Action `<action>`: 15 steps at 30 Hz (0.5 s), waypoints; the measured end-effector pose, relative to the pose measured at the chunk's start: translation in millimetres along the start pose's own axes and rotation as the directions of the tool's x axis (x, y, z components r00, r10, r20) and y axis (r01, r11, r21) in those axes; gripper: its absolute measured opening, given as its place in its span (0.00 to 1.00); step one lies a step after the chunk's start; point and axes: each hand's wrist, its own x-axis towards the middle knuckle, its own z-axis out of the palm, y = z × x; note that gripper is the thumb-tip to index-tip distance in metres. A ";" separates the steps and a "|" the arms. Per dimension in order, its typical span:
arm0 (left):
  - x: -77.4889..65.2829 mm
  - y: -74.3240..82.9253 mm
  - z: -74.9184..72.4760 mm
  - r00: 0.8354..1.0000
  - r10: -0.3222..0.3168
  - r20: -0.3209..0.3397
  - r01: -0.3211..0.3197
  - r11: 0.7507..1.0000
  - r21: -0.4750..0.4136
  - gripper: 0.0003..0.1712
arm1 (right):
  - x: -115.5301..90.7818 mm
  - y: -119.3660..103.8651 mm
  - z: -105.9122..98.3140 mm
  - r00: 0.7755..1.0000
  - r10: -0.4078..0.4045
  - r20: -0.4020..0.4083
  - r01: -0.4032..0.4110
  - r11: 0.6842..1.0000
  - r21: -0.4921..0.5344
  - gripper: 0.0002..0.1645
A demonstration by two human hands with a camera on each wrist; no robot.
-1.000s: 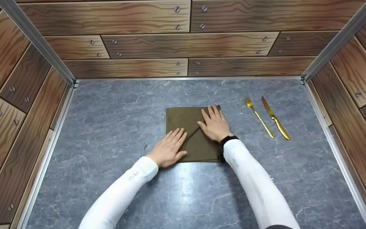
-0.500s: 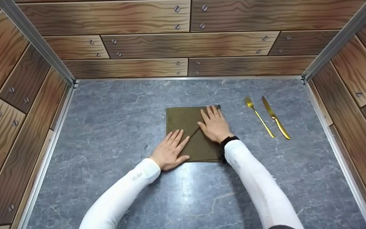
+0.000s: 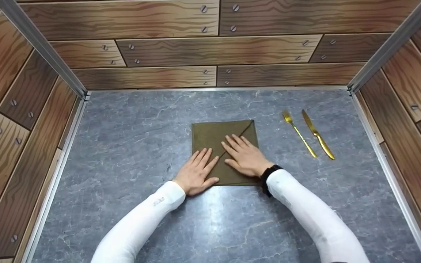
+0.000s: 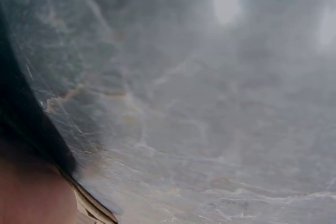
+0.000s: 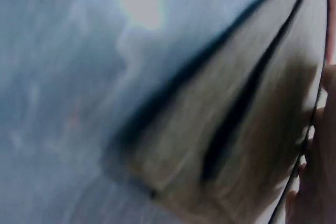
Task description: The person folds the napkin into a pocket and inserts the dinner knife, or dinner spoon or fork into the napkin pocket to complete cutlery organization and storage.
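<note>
An olive-brown cloth napkin [image 3: 214,135], folded into a rough square, lies flat on the grey marbled tabletop with a diagonal fold edge running up to its far right corner. On its near left part rests my left hand [image 3: 196,173], fingers straight and a little spread. My right hand [image 3: 245,157] lies flat across the diagonal edge, right of the napkin's middle. In the right wrist view the napkin's layered edge [image 5: 184,135] shows blurred beside the fingers. Only a bit of the left hand [image 4: 34,195] and a napkin edge appear in the left wrist view.
Right of the napkin lie a gold fork [image 3: 300,135] and a gold table knife [image 3: 318,135], side by side and slightly slanted. Wood-patterned panels [image 3: 210,51] wall the back and both sides of the grey tabletop [image 3: 130,135], with metal strips along the edges.
My right hand has slid from the napkin's far right corner toward me and slightly left, uncovering that corner. The left hand shifted slightly right earlier and now stays put.
</note>
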 end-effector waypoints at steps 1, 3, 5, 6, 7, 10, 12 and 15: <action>-0.2 -0.3 0.2 1.000 0.002 -0.001 -0.002 1.000 -0.004 0.47 | 0.8 2.6 0.0 1.000 0.013 0.004 -0.013 1.000 0.008 0.43; -0.3 -0.5 0.5 1.000 0.005 0.003 -0.004 1.000 -0.010 0.47 | 2.9 9.4 0.9 0.999 0.042 0.017 -0.042 0.999 0.007 0.45; -0.5 -0.6 0.3 1.000 0.004 0.006 -0.004 1.000 -0.014 0.47 | 5.4 16.4 0.7 0.997 0.071 0.027 -0.072 0.997 0.017 0.46; -0.9 -0.7 -0.2 1.000 0.001 0.012 -0.001 1.000 -0.013 0.47 | 6.7 20.1 0.4 0.996 0.087 0.028 -0.087 0.996 0.020 0.46; -0.8 -0.5 -0.6 1.000 0.001 0.011 0.000 1.000 -0.013 0.47 | 7.7 24.2 0.0 0.994 0.104 0.027 -0.105 0.994 0.023 0.46; -0.8 -0.2 -2.2 1.000 -0.005 0.019 0.006 1.000 -0.008 0.47 | 10.6 36.7 -0.3 0.986 0.166 0.016 -0.167 0.986 0.022 0.46; -1.0 -0.1 -2.7 1.000 -0.009 0.028 0.009 1.000 -0.002 0.47 | 12.2 44.1 -0.9 0.978 0.208 0.006 -0.208 0.978 0.020 0.47; -1.4 -0.1 -2.0 0.999 -0.013 0.032 0.012 1.000 0.009 0.47 | 14.4 52.0 -3.2 0.968 0.251 0.004 -0.251 0.968 0.020 0.47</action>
